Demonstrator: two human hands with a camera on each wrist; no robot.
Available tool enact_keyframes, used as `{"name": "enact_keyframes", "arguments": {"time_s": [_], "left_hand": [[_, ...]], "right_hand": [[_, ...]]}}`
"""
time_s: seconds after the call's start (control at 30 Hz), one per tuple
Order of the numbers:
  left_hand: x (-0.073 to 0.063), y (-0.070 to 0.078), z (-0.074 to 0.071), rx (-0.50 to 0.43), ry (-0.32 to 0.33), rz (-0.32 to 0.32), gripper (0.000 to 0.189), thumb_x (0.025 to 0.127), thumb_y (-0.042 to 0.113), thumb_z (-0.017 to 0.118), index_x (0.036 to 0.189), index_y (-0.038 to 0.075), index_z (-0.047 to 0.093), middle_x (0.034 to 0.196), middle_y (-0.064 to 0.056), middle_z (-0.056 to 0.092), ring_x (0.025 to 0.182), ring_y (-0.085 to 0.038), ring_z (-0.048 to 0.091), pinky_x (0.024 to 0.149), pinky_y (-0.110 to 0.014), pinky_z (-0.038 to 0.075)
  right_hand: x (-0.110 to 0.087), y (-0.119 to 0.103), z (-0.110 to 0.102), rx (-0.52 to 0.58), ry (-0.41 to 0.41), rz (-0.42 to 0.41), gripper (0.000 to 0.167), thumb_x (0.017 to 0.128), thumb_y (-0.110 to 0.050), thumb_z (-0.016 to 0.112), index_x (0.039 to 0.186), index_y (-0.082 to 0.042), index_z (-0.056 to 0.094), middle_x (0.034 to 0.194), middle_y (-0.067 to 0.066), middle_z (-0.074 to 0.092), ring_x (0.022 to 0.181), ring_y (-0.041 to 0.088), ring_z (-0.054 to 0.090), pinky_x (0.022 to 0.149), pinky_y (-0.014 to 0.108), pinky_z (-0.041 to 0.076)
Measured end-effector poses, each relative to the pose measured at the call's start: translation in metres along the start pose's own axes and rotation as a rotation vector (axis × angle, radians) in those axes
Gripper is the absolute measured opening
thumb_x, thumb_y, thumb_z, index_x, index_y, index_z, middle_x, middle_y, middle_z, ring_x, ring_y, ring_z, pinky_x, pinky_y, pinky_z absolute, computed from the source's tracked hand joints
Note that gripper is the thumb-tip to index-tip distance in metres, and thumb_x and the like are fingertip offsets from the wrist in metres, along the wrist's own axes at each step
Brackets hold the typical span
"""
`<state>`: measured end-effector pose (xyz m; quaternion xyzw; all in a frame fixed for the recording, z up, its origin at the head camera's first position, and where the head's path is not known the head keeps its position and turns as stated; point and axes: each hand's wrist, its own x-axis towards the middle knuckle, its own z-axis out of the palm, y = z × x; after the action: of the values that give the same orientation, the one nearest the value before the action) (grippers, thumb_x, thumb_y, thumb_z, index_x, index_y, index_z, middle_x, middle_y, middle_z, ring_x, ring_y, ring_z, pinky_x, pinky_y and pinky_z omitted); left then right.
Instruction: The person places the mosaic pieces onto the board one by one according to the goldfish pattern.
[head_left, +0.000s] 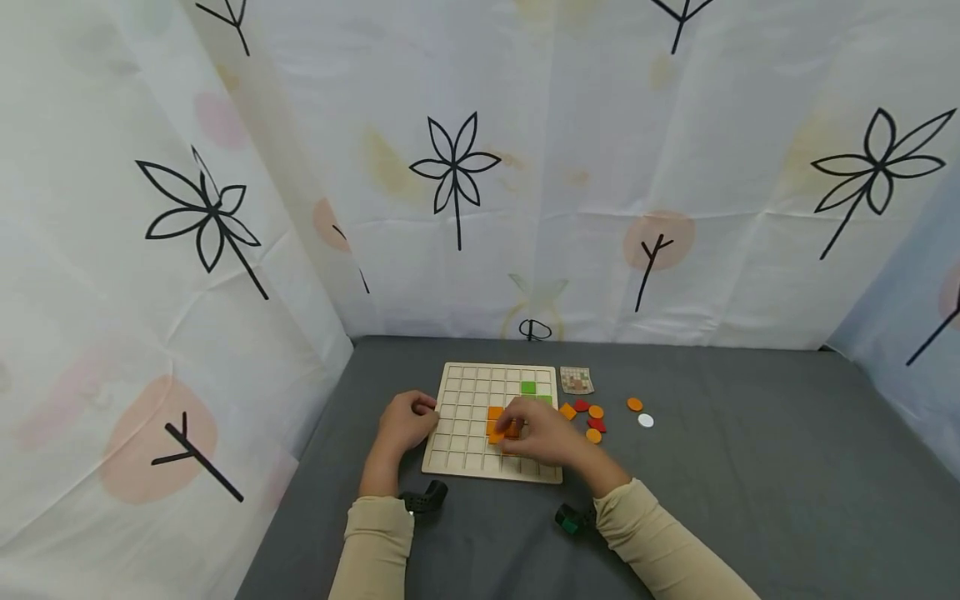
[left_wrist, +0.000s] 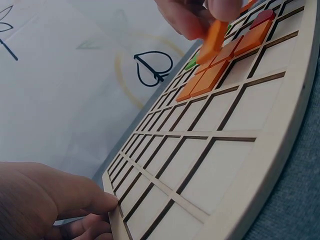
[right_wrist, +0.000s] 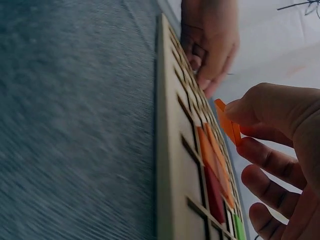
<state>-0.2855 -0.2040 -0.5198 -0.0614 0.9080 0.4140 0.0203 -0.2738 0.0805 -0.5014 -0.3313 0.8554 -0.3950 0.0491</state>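
A wooden grid board lies on the grey table. My left hand grips its left edge, the thumb on the rim in the left wrist view. Over the board's middle, my right hand pinches an orange square tile between thumb and finger, tilted and raised above the grid. Several orange tiles sit in the cells below it, partly hidden by the hand in the head view. A red tile lies beside them on the board. Green tiles fill cells near the far right corner.
Right of the board lie loose orange discs, red pieces, an orange square and a white disc. A small patterned card lies by the far right corner. Behind the table hangs a printed curtain.
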Motion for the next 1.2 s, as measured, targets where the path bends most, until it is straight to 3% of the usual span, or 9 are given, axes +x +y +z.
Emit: {"name": "enact_keyframes", "arguments": {"time_s": [0.6, 1.07, 1.2], "left_hand": [[0.0, 0.001, 0.001, 0.003, 0.01, 0.005, 0.02, 0.095, 0.018, 0.069, 0.112, 0.01, 0.076, 0.098, -0.007, 0.071, 0.083, -0.021, 0.063, 0.071, -0.037, 0.049], [0.001, 0.0, 0.0, 0.005, 0.012, 0.006, 0.02, 0.094, 0.018, 0.069, 0.112, 0.01, 0.076, 0.097, -0.006, 0.071, 0.083, -0.02, 0.063, 0.071, -0.037, 0.05], [0.001, 0.0, 0.001, 0.003, 0.012, 0.005, 0.02, 0.095, 0.019, 0.069, 0.112, 0.011, 0.076, 0.097, -0.006, 0.071, 0.082, -0.02, 0.063, 0.07, -0.036, 0.049]], "right_hand": [[0.002, 0.002, 0.013, -0.152, -0.057, -0.024, 0.009, 0.093, -0.018, 0.08, 0.103, -0.018, 0.08, 0.099, -0.005, 0.066, 0.082, 0.009, 0.056, 0.076, 0.026, 0.05], [0.002, 0.0, 0.01, -0.158, -0.036, -0.035, 0.009, 0.094, -0.018, 0.081, 0.102, -0.017, 0.08, 0.1, -0.003, 0.067, 0.082, 0.012, 0.058, 0.074, 0.026, 0.051], [-0.002, 0.003, 0.001, -0.097, -0.022, -0.019, 0.009, 0.095, -0.016, 0.08, 0.104, -0.015, 0.08, 0.103, 0.002, 0.069, 0.086, 0.017, 0.063, 0.076, 0.028, 0.054]]}}
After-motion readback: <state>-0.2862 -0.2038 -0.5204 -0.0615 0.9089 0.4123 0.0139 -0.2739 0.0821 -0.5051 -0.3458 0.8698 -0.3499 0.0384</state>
